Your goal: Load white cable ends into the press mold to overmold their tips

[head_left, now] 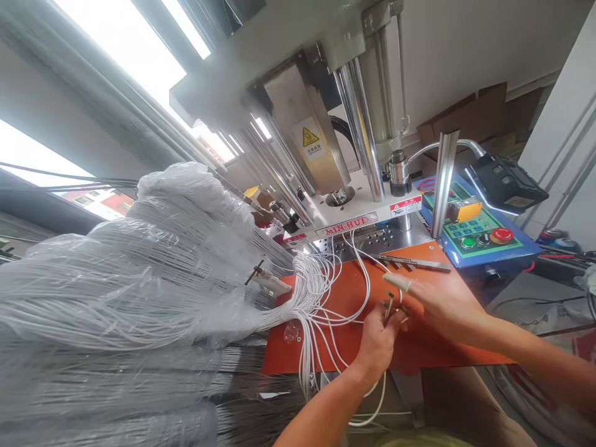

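One press (305, 130) stood beside one plastic wrap (177, 192) holding countless white cables (310, 279), which spilled onto one orange tabletop (347, 298). Above it were two hands: the left hand (379, 338) pinched small connectors (389, 305), too blurred to count; the right hand's (428, 301) grip I couldn't tell.

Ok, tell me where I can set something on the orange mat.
On the orange mat, one bare patch lies by the near edge, between left hand and right forearm; a smaller one between metal strip, right hand and blue control box. It's crowded at the left, where white cables fan out, and at the left hand's small metal pieces.
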Available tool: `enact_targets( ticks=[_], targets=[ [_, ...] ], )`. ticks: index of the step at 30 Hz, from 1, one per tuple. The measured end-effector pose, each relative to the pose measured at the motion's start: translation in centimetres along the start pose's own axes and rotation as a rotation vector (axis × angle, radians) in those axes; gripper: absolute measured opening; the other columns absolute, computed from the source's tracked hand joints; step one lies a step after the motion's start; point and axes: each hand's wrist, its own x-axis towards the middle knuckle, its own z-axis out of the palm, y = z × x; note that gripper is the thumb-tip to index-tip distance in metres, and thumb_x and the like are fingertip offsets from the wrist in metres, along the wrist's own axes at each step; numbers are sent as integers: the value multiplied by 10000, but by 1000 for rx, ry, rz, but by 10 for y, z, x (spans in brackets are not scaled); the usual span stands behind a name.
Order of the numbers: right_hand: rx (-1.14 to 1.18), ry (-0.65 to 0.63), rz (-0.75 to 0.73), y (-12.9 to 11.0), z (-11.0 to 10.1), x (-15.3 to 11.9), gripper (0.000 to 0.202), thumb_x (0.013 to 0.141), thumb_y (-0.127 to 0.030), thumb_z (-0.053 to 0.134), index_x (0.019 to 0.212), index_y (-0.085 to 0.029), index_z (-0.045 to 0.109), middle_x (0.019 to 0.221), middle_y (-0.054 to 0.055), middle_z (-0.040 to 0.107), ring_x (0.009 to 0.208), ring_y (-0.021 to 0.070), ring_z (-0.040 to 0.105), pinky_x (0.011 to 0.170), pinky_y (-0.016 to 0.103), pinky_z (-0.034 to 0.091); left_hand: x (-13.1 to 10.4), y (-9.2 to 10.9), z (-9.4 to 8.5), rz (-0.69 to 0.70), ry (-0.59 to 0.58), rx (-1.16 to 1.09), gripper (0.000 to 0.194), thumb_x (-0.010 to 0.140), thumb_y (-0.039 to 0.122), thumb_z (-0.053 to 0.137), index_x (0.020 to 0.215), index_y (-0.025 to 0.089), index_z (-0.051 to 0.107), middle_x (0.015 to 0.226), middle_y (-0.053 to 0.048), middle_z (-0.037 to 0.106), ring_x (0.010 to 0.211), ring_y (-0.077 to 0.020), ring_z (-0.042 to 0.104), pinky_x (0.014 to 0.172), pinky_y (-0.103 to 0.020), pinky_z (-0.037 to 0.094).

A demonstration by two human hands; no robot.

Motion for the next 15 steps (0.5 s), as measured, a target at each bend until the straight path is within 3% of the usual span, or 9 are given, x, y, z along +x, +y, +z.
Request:
enact_targets(
  ticks=[2,3,5,7,10,15],
  targets=[
    [-179,184,105,20,-10,12,783,789,-30,357,1542,-240,305,1543,96,416,1377,247,435,1077,453,439,4,-1,-2,59,36,33,331,844,454,702,929,151,598,676,11,615,489,-52,386,504,-201,291],
    [-273,192,140,31,-16,18,706,799,-49,378,1492,-186,385,1506,141,450,1356,280,448,1067,479,433,5,-2,-2,69,34,32,311,844,430,706,933,154,595,689,5,637,492,-57,406,517,-202,312],
    [-414,70,179,49,-25,30,485,824,-81,397,1276,-121,569,1300,189,598,1200,305,550,983,467,471,6,-4,-1,87,20,7,299,837,409,714,945,154,600,726,-14,675,537,-81,501,565,-213,375],
    [-484,-54,212,56,-31,37,305,835,-83,384,1000,-133,635,1023,169,669,1007,291,600,867,416,491,5,-4,0,112,13,-26,285,833,394,720,952,154,622,782,-30,702,661,-123,614,672,-240,447],
    [-511,-77,274,43,-32,31,238,815,-49,363,809,-174,565,842,137,637,820,253,590,729,352,451,1,-4,1,102,15,-72,237,823,369,734,886,157,649,764,-10,696,722,-133,641,775,-264,473],
    [-388,-95,519,-7,-26,-29,97,777,-159,512,855,-215,526,618,-1,579,492,154,514,483,267,318,-16,-4,2,107,-22,-116,305,744,392,806,729,153,616,696,6,666,696,-134,634,791,-281,497]
  ],
)
